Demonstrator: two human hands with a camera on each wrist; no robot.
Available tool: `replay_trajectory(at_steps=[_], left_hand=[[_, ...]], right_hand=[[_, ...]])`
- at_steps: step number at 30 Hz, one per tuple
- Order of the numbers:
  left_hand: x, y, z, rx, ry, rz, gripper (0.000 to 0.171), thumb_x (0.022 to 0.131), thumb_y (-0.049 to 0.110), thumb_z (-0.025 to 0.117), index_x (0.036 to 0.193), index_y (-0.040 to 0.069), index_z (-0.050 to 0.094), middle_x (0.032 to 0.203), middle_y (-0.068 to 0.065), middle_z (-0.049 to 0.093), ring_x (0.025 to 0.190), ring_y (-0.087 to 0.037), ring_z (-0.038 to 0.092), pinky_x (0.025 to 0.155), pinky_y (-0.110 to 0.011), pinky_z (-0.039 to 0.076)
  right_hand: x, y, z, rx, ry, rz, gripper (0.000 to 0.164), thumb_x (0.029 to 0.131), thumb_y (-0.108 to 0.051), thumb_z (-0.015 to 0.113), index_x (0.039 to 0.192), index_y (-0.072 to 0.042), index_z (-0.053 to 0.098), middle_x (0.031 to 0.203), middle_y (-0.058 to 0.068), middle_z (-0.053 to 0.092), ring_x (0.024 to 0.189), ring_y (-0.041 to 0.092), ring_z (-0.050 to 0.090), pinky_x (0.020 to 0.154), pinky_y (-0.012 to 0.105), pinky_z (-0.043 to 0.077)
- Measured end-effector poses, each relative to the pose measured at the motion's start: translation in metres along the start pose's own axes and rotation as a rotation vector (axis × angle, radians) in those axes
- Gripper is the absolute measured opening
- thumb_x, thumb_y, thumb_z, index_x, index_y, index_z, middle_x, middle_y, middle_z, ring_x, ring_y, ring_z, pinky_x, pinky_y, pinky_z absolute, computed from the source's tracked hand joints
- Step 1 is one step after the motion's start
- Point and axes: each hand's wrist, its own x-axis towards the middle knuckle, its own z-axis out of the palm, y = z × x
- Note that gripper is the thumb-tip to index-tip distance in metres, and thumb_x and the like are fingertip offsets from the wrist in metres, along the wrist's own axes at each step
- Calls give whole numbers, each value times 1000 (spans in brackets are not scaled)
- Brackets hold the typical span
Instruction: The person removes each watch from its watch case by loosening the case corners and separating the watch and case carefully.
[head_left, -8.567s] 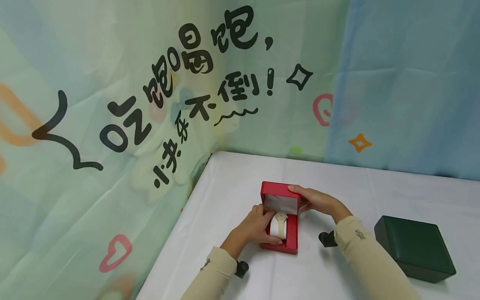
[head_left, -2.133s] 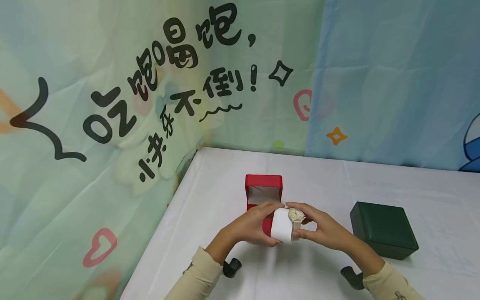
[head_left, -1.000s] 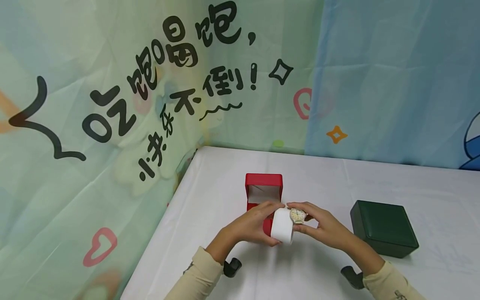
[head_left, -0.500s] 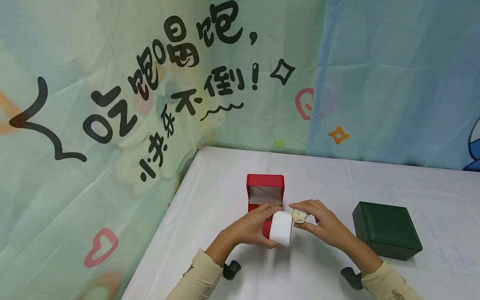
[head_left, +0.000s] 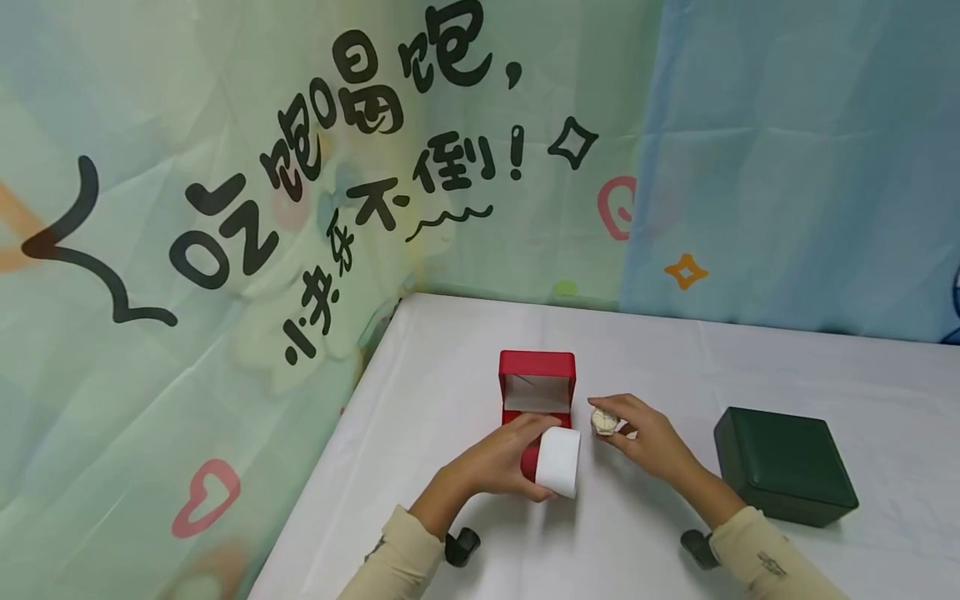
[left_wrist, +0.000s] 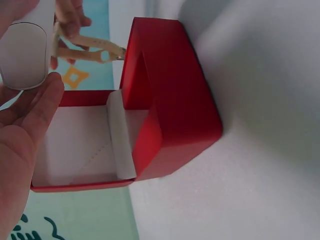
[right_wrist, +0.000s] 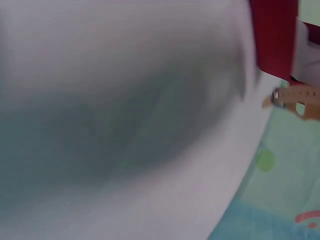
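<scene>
In the head view my left hand (head_left: pixel 491 462) holds a white watch cushion (head_left: pixel 559 463) in front of the red watch box (head_left: pixel 537 364), whose lid stands raised. To the right of the cushion, my right hand (head_left: pixel 654 440) pinches a wristwatch (head_left: pixel 603 422) with a pale dial, apart from the cushion. From the left wrist, the cushion's oval end (left_wrist: pixel 24 57) shows above the fingers, and the cream strap (left_wrist: pixel 82 52) hangs from the right hand behind the box. The right wrist view catches the strap's buckle end (right_wrist: pixel 300 95) below the red box; the right hand itself is outside it.
A closed dark green box (head_left: pixel 783 462) sits on the white tablecloth (head_left: pixel 637 550) to the right, beyond the right forearm. A printed curtain (head_left: pixel 487 258) rises behind and to the left of the table.
Earlier the watch sat round the cushion inside the box. The cushion was lifted out, then the right hand drew the watch off it to the right. The left hand keeps hold of the cushion.
</scene>
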Motion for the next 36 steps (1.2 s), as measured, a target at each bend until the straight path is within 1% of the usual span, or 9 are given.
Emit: replay_trajectory(at_steps=[5, 7, 11, 16, 18, 25, 27, 33, 36], left_hand=[[-2, -4, -1, 2, 1, -11, 78, 72, 22, 81, 139, 9, 42, 136, -6, 48, 121, -16, 50, 101, -23, 43], [-3, -5, -1, 3, -2, -18, 79, 72, 23, 81, 139, 10, 41, 137, -6, 48, 122, -16, 49, 101, -23, 43], [-4, -6, 1, 1, -5, -23, 79, 73, 23, 80, 140, 8, 40, 138, -6, 47, 123, -16, 49, 101, -24, 44], [-6, -8, 3, -13, -4, -27, 80, 74, 24, 80, 141, 8, 40, 137, -6, 48, 120, -16, 50, 99, -23, 45], [-7, -8, 4, -20, -6, -33, 80, 74, 24, 81, 141, 7, 40, 136, -6, 49, 119, -16, 51, 99, -24, 45], [-9, -10, 5, -36, -18, -51, 80, 73, 22, 81, 140, 5, 40, 134, -7, 49, 119, -17, 50, 100, -25, 45], [-9, -11, 6, -40, -17, -52, 80, 73, 22, 81, 139, 5, 40, 133, -7, 50, 118, -17, 50, 100, -25, 45], [-11, -14, 10, -36, -16, -53, 80, 73, 23, 82, 139, 6, 41, 131, -7, 51, 116, -16, 51, 100, -25, 45], [-14, -13, 10, -39, -19, -52, 79, 73, 22, 81, 139, 6, 41, 131, -7, 50, 117, -17, 51, 100, -25, 45]], right_hand=[[-4, 8, 12, -48, 27, -13, 46, 71, 7, 74, 115, 0, 64, 104, 15, 64, 80, 24, 61, 63, 23, 53], [-8, 11, 15, -73, 33, -26, 47, 70, 8, 75, 115, -1, 65, 104, 14, 64, 81, 24, 62, 64, 25, 54], [-17, 14, 19, -117, 33, -75, 50, 67, 9, 77, 113, -2, 65, 106, 14, 64, 90, 28, 63, 70, 33, 57], [-25, 14, 21, -157, 22, -118, 51, 63, 12, 77, 111, -2, 66, 112, 15, 63, 103, 34, 62, 78, 43, 56], [-26, 15, 22, -155, 8, -112, 50, 64, 11, 77, 111, 0, 66, 114, 16, 62, 105, 35, 61, 80, 45, 55], [-29, 13, 19, -98, -170, 37, 48, 72, -5, 78, 117, 2, 62, 120, 21, 57, 114, 43, 55, 89, 50, 50], [-29, 14, 19, -101, -199, 47, 50, 72, -8, 79, 118, 2, 61, 121, 21, 56, 115, 44, 54, 90, 50, 49], [-29, 18, 18, -83, -273, 97, 47, 75, -6, 76, 118, 2, 60, 124, 22, 54, 119, 45, 50, 93, 50, 47], [-31, 21, 18, -76, -281, 92, 41, 76, -2, 75, 114, 2, 62, 123, 21, 55, 117, 44, 52, 92, 50, 48]])
